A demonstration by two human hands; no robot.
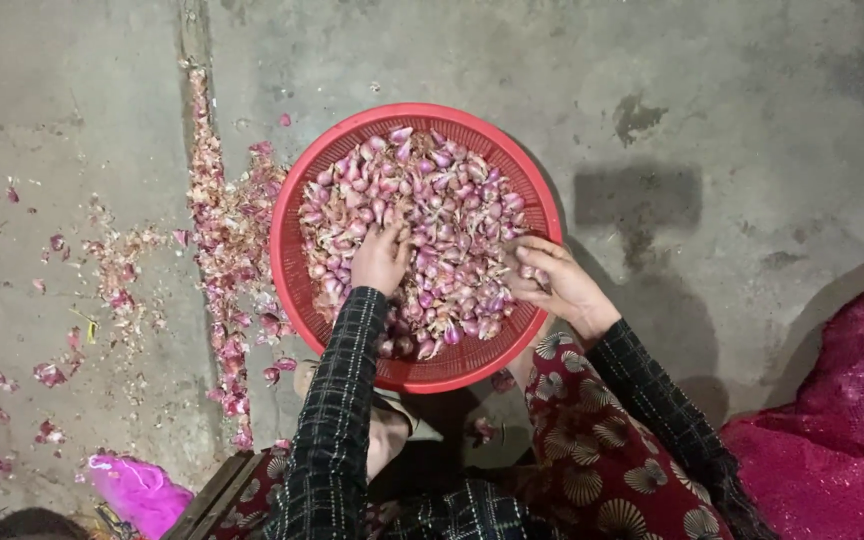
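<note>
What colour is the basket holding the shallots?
Red basket, perforated plastic; seen in the head view.

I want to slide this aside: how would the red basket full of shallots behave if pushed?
The red basket probably slides as one stiff piece, since its round rim holds shape. Piled shallots likely make it heavy, and they may roll about inside.

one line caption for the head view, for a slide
Both hands, left hand and right hand, dig into peeled shallots in a red basket on a concrete floor strewn with skins.
</note>
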